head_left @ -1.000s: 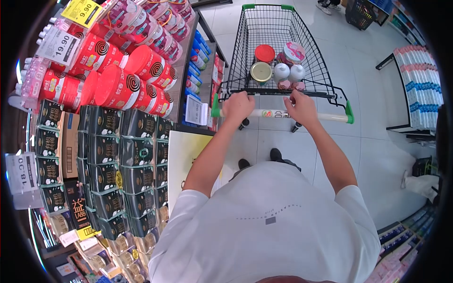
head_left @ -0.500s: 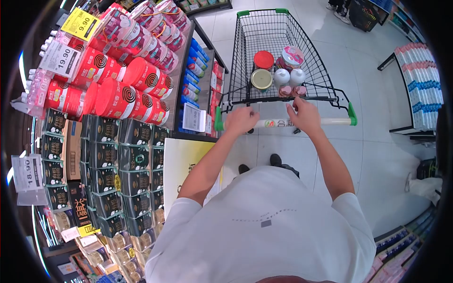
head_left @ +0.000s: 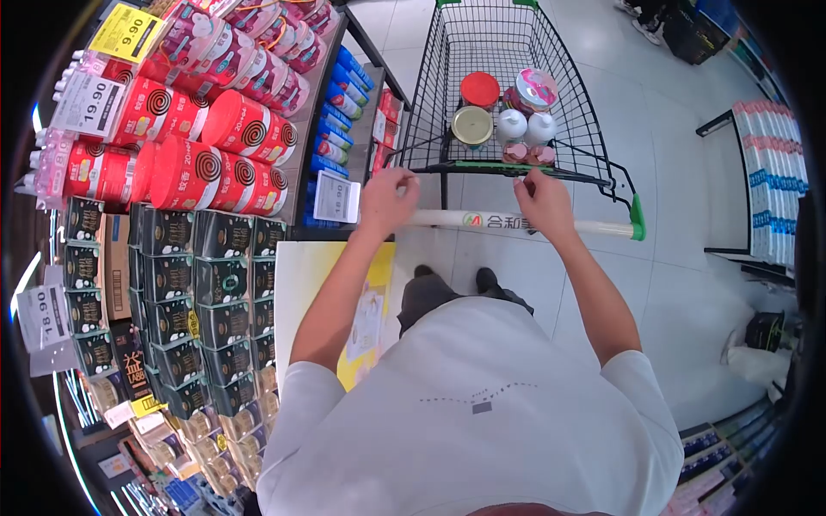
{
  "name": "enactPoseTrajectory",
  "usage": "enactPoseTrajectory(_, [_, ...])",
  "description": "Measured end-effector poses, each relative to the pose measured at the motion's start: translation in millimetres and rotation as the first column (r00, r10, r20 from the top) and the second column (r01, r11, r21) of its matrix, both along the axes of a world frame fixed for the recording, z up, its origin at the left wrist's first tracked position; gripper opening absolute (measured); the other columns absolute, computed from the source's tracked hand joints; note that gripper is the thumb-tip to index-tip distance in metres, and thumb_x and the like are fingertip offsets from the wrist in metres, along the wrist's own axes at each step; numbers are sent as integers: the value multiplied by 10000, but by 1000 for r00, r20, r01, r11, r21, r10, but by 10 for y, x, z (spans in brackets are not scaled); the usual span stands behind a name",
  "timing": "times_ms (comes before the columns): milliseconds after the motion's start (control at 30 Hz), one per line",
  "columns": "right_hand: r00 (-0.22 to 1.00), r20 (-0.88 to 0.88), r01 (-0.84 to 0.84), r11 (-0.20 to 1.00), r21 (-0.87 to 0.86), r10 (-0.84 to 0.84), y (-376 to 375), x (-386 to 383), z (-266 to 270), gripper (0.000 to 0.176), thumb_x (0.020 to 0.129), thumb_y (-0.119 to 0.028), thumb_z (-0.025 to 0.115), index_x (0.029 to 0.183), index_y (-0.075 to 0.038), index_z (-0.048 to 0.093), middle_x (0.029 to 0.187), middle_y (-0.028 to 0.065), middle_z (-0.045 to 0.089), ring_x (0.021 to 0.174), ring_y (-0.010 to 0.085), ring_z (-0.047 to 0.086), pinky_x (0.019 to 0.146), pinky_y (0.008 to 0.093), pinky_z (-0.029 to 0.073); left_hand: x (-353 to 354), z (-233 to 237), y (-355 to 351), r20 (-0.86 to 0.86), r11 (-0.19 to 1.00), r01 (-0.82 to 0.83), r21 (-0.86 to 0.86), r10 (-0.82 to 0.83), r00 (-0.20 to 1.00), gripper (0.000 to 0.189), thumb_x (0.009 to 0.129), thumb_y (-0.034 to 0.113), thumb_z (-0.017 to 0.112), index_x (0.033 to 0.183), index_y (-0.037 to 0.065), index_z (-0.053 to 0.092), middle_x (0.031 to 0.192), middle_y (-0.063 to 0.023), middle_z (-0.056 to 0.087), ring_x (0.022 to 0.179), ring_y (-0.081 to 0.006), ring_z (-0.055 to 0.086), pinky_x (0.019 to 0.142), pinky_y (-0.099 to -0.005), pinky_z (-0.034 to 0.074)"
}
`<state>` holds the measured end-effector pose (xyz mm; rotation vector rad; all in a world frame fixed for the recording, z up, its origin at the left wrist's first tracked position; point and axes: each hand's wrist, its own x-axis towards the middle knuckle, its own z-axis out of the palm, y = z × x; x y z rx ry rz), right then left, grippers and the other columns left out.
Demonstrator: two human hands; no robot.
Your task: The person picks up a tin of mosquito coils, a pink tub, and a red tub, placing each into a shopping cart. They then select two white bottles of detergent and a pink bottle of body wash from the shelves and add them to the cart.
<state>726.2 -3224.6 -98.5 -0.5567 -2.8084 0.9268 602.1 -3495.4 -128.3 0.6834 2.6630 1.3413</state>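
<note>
A black wire shopping cart [head_left: 584, 103] with green corner pieces stands before me. Across its near side runs the white cart handle [head_left: 456, 218]. My left hand [head_left: 389, 202] lies over the handle's left end, fingers loosely curled, covering the green end cap. Right of the printed lettering, my right hand [head_left: 546, 205] rests on the bar with its fingers bent in. In the cart sit a red-lidded container [head_left: 479, 89], a gold-lidded can [head_left: 472, 126] and a pink-and-white tub [head_left: 537, 89]. Two white-topped bottles [head_left: 527, 129] stand nearer the handle.
On the left, a display holds red tubs [head_left: 232, 176], pink tubs [head_left: 228, 60], blue cans [head_left: 340, 120] and stacked dark green packs [head_left: 225, 284]. A yellow-and-white board [head_left: 331, 267] is beside my left arm. At right stands a rack of white-and-blue packages [head_left: 774, 185]. A person's shoes [head_left: 637, 21] show at top right.
My left hand has slid left along the handle to its end. The cart's far edge has moved up out of the view, and the left shelves sit slightly further left.
</note>
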Motion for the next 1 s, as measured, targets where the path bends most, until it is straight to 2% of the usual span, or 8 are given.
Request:
enactPoseTrajectory(67, [1000,7,2,999,33,-2,-5,-83,-14,267,866,-254,647,762,-13,595,738,176,667,705,391,644,655,477,503,-167,-67,-128,-114,995,-3,-98,-9,993,157,797,131,709,918,32,697,852,-102,686,850,-277,649,791,-375,510])
enactPoseTrajectory(133, [1000,16,12,999,30,-12,10,-170,-62,267,865,-254,647,764,-12,602,727,177,665,698,392,644,651,478,504,-324,-214,-207,-361,982,47,-185,-113,926,184,759,153,738,896,38,693,925,-109,664,983,-296,579,872,-398,469])
enactPoseTrajectory(167, [1000,10,22,1000,22,-22,19,-221,-87,266,864,-255,648,766,-11,610,716,177,663,691,393,644,647,478,505,-380,-330,-213,-332,983,74,-169,-128,935,211,738,156,749,897,33,687,976,-114,656,1078,-321,510,928,-415,433])
enactPoseTrajectory(300, [996,-17,86,996,-16,-87,43,-431,-135,279,861,-256,656,747,-1,642,664,188,648,634,393,632,603,457,495,-660,-407,-144,-255,987,65,-148,-102,962,247,743,192,756,924,38,691,967,-111,661,1096,-331,491,938,-418,428])
enactPoseTrajectory(400, [993,37,105,989,106,-109,89,-595,-145,290,859,-249,655,728,9,638,651,194,636,604,384,620,582,447,480,-899,-429,-121,-255,993,103,-57,-115,960,285,750,237,761,953,47,699,999,-110,671,1144,-339,477,979,-424,413])
enactPoseTrajectory(500, [986,53,150,981,126,-158,118,-746,-152,293,849,-237,657,710,21,645,609,194,609,571,371,606,569,449,464,-1018,-434,-96,-91,986,166,29,-163,982,290,773,263,760,959,49,699,1056,-110,680,1266,-362,423,1058,-450,371])
enactPoseTrajectory(767, [966,-25,255,934,250,-257,366,-1042,-116,265,847,-209,644,722,24,657,608,186,619,550,358,608,551,434,468,-1426,-583,149,-92,918,370,145,-359,929,250,861,252,682,969,27,691,1088,-123,672,1349,-422,368,1120,-494,310])
enactPoseTrajectory(1000, [961,-26,273,921,279,-277,713,-1199,-121,245,851,-206,640,752,18,659,656,191,642,596,365,628,577,438,480,-1570,-587,472,-167,917,362,168,-336,927,260,862,276,664,939,29,683,1053,-121,652,1323,-425,401,1094,-480,350])
